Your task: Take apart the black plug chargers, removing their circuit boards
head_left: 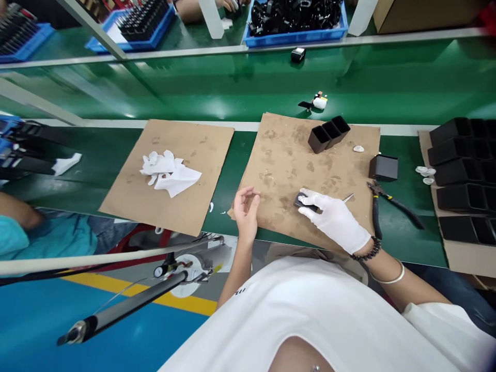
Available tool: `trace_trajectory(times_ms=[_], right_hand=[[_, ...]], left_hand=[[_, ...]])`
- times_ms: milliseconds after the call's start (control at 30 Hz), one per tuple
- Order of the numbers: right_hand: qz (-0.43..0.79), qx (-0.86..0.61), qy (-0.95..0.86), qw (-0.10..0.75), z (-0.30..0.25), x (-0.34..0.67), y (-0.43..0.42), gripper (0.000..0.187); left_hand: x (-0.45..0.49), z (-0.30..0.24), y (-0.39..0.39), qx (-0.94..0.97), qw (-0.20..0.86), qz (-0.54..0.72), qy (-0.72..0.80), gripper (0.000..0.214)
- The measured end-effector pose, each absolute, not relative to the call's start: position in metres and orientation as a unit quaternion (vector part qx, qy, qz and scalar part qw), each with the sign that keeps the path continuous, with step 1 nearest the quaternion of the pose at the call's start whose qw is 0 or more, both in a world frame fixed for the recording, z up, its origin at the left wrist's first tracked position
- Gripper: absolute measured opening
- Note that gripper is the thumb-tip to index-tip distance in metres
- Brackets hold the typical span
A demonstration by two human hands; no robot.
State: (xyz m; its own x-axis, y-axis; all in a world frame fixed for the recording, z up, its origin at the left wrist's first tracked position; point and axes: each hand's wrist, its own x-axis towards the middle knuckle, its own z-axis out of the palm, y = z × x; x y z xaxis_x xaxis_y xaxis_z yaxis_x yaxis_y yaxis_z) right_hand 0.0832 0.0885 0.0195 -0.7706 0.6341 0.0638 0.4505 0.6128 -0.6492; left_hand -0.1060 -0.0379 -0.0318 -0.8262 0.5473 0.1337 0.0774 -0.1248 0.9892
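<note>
My right hand, in a white glove, has its fingers closed on a small black block at the cardboard sheet. A thin pale tool tip sticks out beside that glove; the rest of it is hidden. My left hand is bare, its fingers loosely bent and apart from the thumb, with nothing in it, at the sheet's left front edge. Farther back on the cardboard sheet lies a joined row of black open-topped boxes. A single black box and cutting pliers are right of the glove.
Rows of black boxes stand at the right. White cloth scraps lie on a second cardboard sheet. Across the green belt, with small parts, sits a blue tray. Another person's sleeve is at left.
</note>
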Motion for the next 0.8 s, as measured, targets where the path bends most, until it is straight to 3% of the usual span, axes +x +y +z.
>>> trace_trajectory(times_ms=[100,200,267,433,567,800], right_hand=[[0.380,-0.284,-0.855,0.210,0.028,0.098,0.091,0.025],[0.409,-0.326,-0.780,0.344,0.037,0.110,0.087,0.015],[0.402,-0.344,-0.760,0.377,0.039,0.112,0.081,0.012],[0.393,-0.385,-0.798,0.247,0.025,0.100,0.071,0.014],[0.483,-0.414,-0.736,0.229,0.013,0.092,0.079,0.013],[0.638,-0.353,-0.645,0.229,0.031,0.096,0.102,0.052]], left_hand=[[-0.107,-0.033,-0.039,0.253,0.170,0.705,0.641,0.036],[-0.107,-0.032,-0.039,0.251,0.168,0.703,0.644,0.035],[-0.107,-0.032,-0.039,0.249,0.168,0.701,0.647,0.034],[-0.105,-0.030,-0.038,0.248,0.171,0.692,0.656,0.032],[-0.105,-0.031,-0.037,0.248,0.172,0.688,0.660,0.032],[-0.104,-0.031,-0.038,0.247,0.167,0.698,0.651,0.032]])
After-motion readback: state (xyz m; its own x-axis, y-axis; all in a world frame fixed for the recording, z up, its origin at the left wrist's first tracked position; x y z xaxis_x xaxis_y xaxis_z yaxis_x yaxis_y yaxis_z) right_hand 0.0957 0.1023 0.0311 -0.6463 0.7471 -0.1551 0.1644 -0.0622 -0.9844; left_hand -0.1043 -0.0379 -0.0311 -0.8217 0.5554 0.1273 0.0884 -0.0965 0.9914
